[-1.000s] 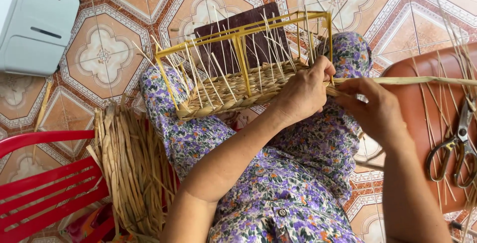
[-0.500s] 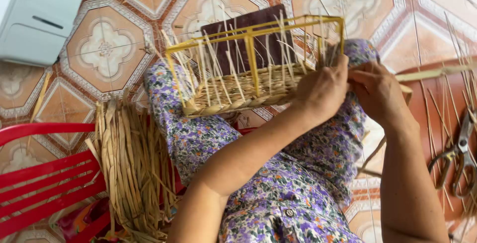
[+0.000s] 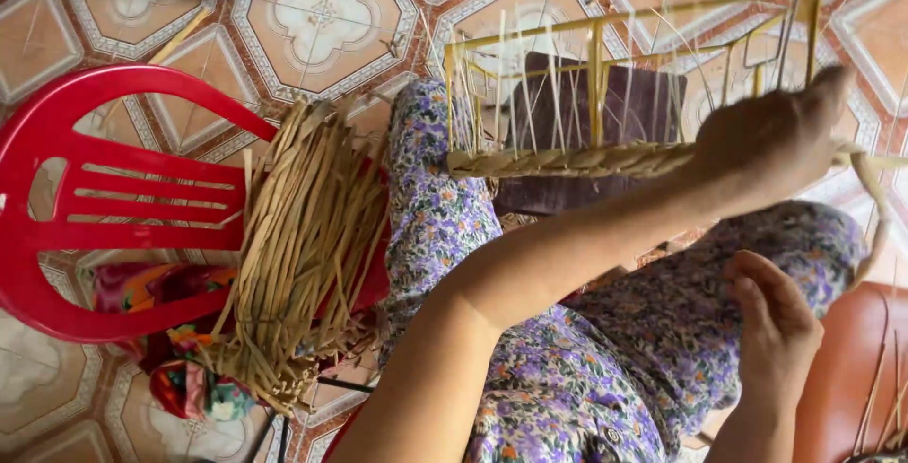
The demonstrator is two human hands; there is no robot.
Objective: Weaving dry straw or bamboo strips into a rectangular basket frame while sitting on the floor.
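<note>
Head view: left hand [image 3: 771, 146] closed on yellow wire basket frame [image 3: 605, 85], steadying its woven straw rim [image 3: 567, 162]. Right hand [image 3: 776, 331] half-open, seemingly empty. Weaving step; next likely needs the pale loose strand [image 3: 875, 208] regripped.

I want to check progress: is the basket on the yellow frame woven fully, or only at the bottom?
Only at the bottom. The basket has one woven band low down; bare thin stakes stand above it.

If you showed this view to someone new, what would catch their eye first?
Probably the yellow frame at top centre, strung with thin pale reeds above a woven band, with the left hand gripping its right end. Next, the red plastic chair at left, beside a bundle of dried straw strips spread next to the floral-print lap.
</note>
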